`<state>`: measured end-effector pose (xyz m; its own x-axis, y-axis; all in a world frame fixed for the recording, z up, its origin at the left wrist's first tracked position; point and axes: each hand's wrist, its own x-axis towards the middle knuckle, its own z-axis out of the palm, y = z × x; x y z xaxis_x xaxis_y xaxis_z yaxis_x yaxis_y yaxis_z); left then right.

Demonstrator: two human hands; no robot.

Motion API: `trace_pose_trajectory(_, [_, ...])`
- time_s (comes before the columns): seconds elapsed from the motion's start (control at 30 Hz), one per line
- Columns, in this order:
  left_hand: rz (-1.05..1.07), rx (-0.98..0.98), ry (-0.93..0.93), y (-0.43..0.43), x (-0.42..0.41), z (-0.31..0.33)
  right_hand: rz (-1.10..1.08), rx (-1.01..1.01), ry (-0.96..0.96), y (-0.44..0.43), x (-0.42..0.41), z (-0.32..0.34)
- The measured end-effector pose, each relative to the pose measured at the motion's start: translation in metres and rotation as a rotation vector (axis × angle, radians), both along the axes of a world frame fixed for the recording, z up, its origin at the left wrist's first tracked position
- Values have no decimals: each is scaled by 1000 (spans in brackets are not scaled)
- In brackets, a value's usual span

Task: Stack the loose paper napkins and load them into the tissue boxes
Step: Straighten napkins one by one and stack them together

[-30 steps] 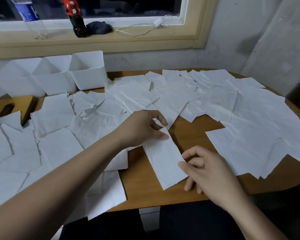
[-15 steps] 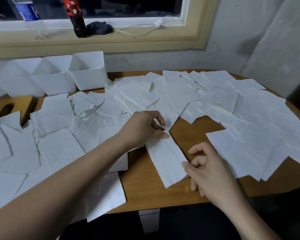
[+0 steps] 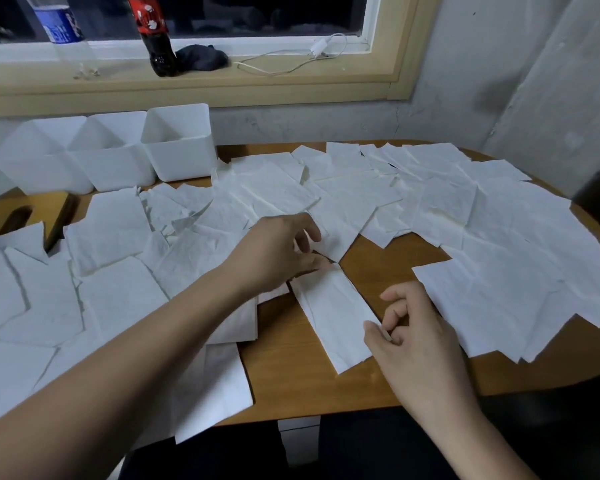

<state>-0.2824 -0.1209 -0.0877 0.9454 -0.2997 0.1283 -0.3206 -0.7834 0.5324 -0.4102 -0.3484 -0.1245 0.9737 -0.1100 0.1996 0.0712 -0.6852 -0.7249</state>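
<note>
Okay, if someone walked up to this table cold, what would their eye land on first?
The sheer spread of loose white napkins covering most of the wooden table. Next, the one folded napkin on bare wood at the front, with the left hand at its far end and the right hand at its near edge. Three open white boxes stand at the back left.

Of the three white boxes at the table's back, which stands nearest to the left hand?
The rightmost white box, beside the spread napkins; the middle box and the leftmost box stand further from the left hand.
</note>
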Motion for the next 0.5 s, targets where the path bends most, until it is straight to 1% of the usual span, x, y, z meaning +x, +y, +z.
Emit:
trace_pose_trajectory(0.1, [53, 22, -39, 29, -13, 15, 36, -117, -153, 5, -7, 1])
trace_pose_trajectory(0.17, [55, 73, -55, 49, -27, 18, 96, -150, -199, 10, -11, 2])
trace_pose_trajectory(0.3, [23, 188, 36, 71, -64, 15, 211, -177, -216, 24, -12, 0])
trace_pose_trajectory(0.37, [29, 213, 80, 78, -82, 10, 257, -173, -213, 33, -12, 0])
trace_pose_trajectory(0.5, [71, 226, 69, 88, -107, -3, 359, -155, -241, 49, -9, 1])
